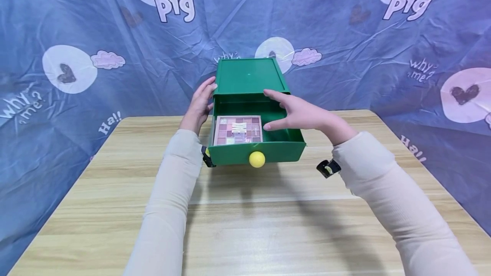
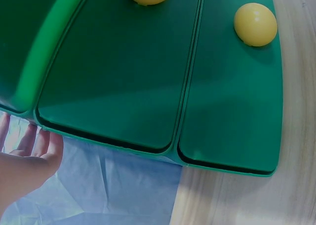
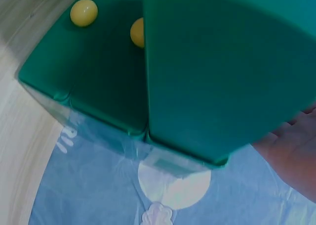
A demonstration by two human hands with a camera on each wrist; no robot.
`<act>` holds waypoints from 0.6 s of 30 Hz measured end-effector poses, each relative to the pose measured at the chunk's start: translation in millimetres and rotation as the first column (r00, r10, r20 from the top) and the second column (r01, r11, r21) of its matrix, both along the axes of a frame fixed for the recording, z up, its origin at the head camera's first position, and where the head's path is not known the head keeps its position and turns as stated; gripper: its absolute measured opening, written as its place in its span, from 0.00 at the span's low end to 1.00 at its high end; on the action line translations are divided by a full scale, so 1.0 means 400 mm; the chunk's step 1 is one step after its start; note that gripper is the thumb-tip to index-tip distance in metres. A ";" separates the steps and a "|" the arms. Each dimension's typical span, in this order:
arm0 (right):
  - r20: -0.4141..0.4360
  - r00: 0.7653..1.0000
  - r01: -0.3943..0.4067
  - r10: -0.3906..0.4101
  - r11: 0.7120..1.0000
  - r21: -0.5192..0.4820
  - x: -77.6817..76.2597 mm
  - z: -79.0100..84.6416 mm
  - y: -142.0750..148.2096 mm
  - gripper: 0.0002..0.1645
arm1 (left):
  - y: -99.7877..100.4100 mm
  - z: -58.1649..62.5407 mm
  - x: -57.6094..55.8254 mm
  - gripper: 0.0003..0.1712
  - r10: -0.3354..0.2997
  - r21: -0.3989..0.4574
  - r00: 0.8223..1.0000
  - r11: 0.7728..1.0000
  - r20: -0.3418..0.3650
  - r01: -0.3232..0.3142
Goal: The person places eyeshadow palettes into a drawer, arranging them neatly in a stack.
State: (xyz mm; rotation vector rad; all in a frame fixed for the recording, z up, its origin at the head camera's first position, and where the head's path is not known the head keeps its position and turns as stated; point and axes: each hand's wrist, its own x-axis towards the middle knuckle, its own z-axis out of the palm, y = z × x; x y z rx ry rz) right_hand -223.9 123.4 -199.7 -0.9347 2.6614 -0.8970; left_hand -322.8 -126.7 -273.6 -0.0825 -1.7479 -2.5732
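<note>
Likely reaching into green plastic drawer (image 1: 230,155): right hand (image 1: 301,113) hovered, fingers spread, by rectangular pink-brown palette (image 1: 238,130); left hand (image 1: 200,102), uncurled, touched green cabinet (image 1: 249,75). Pinch seemed needed next.

Looks like a draped recording nook; home or studio, can't tell which. Blue printed cloth (image 1: 337,54) hangs behind the worktop (image 1: 245,237) and along its left and right sides, hiding the room beyond. Print is playful: "pig", "why? me?", "Ha!!", hearts (image 1: 66,73), pink clouds (image 1: 108,60). Creased all over, so loose fabric. Worktop is pale wood-grain, plain household look. Goods are domestic too: green drawer unit (image 1: 247,80) with round yellow knobs (image 1: 257,159), grid-patterned palette (image 1: 239,129) in the open drawer (image 1: 230,155). Black wrist hardware (image 1: 325,169) fits a capture setup. Bright light, shadows on the worktop.
</note>
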 end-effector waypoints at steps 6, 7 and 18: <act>0.002 0.997 0.072 -0.072 0.997 -0.026 0.006 0.011 0.046 0.53 | 0.000 -0.003 -0.002 0.26 -0.003 0.001 1.000 1.000 0.002 0.003; -0.001 0.997 0.081 -0.081 0.996 -0.030 0.007 0.012 0.055 0.52 | -0.001 -0.003 -0.002 0.26 -0.001 0.002 1.000 1.000 0.002 0.001; 0.007 0.986 0.164 -0.164 0.982 -0.091 0.029 -0.014 0.175 0.48 | -0.002 0.000 0.000 0.25 -0.003 -0.004 1.000 1.000 -0.007 0.003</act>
